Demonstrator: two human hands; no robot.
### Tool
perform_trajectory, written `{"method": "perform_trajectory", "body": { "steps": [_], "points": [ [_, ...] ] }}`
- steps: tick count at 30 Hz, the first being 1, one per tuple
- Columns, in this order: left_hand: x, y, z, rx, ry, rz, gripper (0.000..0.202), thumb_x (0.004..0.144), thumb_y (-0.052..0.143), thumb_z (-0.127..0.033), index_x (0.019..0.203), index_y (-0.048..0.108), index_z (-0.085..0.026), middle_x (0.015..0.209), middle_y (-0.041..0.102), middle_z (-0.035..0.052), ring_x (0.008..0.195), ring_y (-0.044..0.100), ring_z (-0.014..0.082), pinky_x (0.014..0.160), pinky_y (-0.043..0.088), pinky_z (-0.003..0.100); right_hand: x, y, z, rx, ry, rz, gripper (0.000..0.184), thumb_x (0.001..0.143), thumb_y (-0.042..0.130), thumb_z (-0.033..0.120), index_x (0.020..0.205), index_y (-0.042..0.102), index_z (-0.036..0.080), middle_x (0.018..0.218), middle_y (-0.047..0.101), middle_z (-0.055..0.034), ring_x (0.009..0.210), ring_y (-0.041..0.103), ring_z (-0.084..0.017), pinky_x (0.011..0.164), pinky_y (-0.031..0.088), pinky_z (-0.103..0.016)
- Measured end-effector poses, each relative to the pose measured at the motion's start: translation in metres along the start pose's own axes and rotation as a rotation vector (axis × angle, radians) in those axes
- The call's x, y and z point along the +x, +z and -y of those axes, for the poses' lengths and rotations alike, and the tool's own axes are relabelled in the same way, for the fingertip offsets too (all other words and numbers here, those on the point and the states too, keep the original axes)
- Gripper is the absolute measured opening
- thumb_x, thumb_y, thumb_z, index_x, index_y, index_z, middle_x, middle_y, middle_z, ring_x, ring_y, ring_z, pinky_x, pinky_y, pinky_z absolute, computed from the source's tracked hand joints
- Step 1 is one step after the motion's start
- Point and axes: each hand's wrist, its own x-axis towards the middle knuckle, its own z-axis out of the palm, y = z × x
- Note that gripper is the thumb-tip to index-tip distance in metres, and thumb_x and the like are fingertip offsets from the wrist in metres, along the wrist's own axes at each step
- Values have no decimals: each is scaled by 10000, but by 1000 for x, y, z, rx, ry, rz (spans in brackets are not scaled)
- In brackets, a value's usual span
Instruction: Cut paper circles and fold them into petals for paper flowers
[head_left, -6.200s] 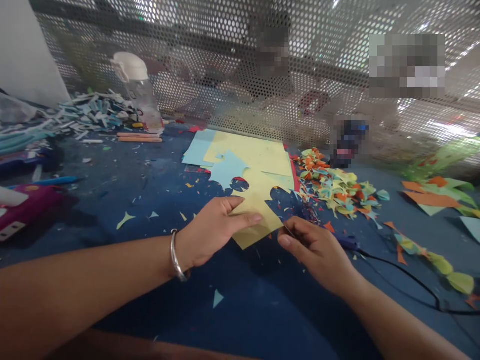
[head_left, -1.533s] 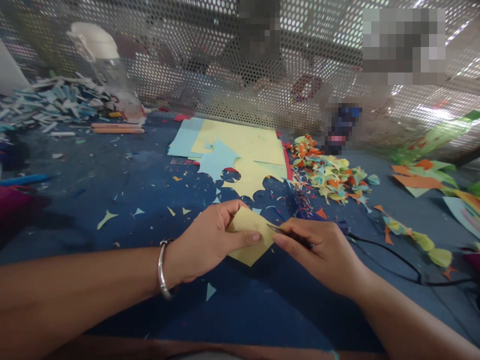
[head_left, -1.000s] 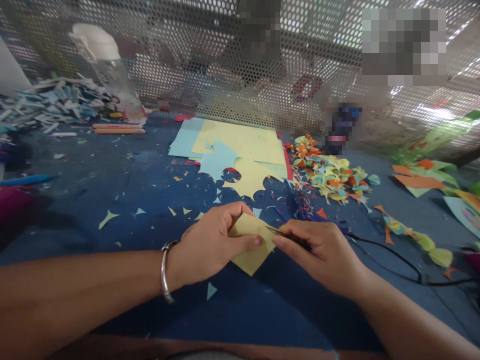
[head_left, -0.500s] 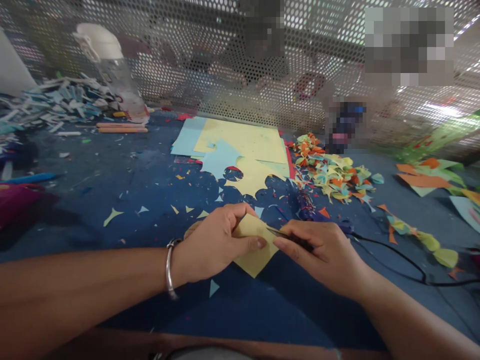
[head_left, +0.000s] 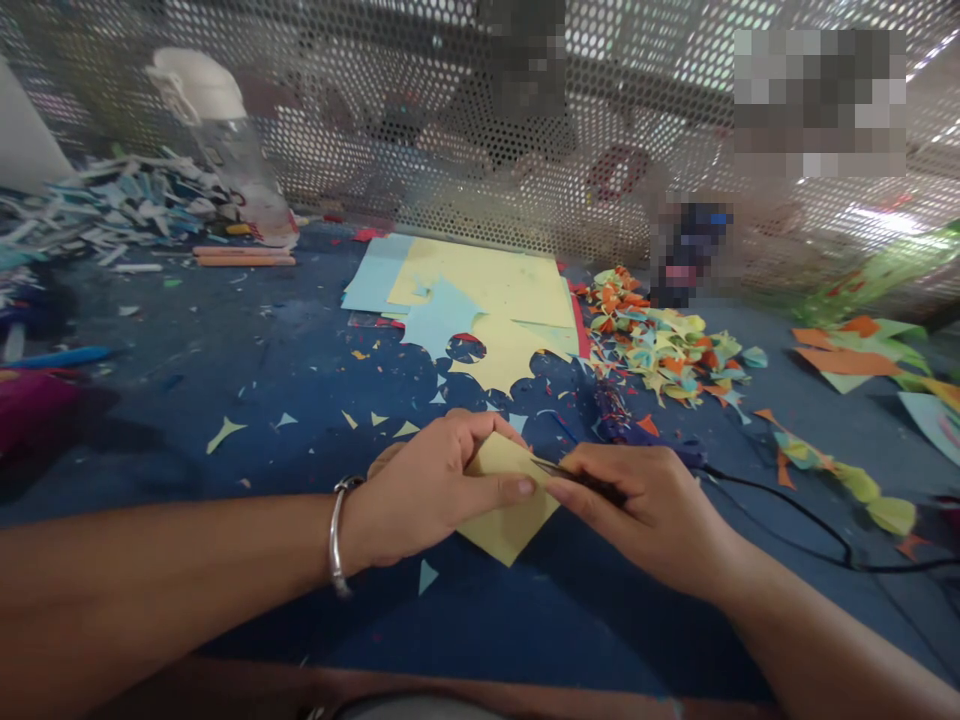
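My left hand (head_left: 431, 485) grips a folded piece of yellow paper (head_left: 499, 525), its thumb lying across the front and its fingers behind the upper edge. Small dark scissors (head_left: 589, 480) are held in my right hand (head_left: 649, 510). Their pointed tip meets the paper's upper right edge, while the handles are mostly hidden by my fingers. Just beyond my hands lie yellow sheets (head_left: 480, 275) and a light-blue sheet (head_left: 442, 318) with round pieces cut out of their near edges. A blue paper triangle (head_left: 427, 577) rests on the dark blue tabletop (head_left: 285, 610) below my left hand.
A pile of small colourful paper pieces (head_left: 660, 345) lies at the right, near a black cable (head_left: 787, 510). A bottle (head_left: 240, 160), paper strips (head_left: 127, 205) and a blue pen (head_left: 64, 356) are at the left. A perforated metal screen (head_left: 420, 130) borders the back.
The yellow paper has shifted slightly downward and turned a little in my left hand. The scissors' tip stays at its right edge.
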Motion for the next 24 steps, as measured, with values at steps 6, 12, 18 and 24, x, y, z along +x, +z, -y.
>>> {"method": "perform_trajectory", "body": {
  "steps": [6,12,18,24],
  "points": [
    [1,-1,2,-92,-41,-5,339,776,809,-459,806,726,-132,729,551,-15,651,529,102,615,377,236,0,1,-3,3,28,13,408,1028,528,405,697,570,170,602,432,53,534,395,-79,513,311,-229],
    [4,1,4,-78,-4,-1,383,753,825,-495,806,771,-119,730,527,-16,643,488,90,591,341,229,-1,0,-3,6,29,9,421,1023,532,405,669,529,178,585,393,63,518,362,-75,497,293,-228],
    [3,1,2,-41,29,-11,393,757,818,-496,781,759,-109,700,502,-22,629,464,83,573,323,216,-2,1,-2,8,48,22,421,1023,529,419,677,534,181,590,402,60,524,367,-79,502,293,-233],
    [4,-1,4,-15,49,27,368,790,795,-476,782,756,-110,678,508,-22,618,441,76,562,331,200,-1,3,-3,13,56,36,417,1026,521,415,679,532,183,603,409,56,538,375,-84,517,303,-238]
  ]
}}
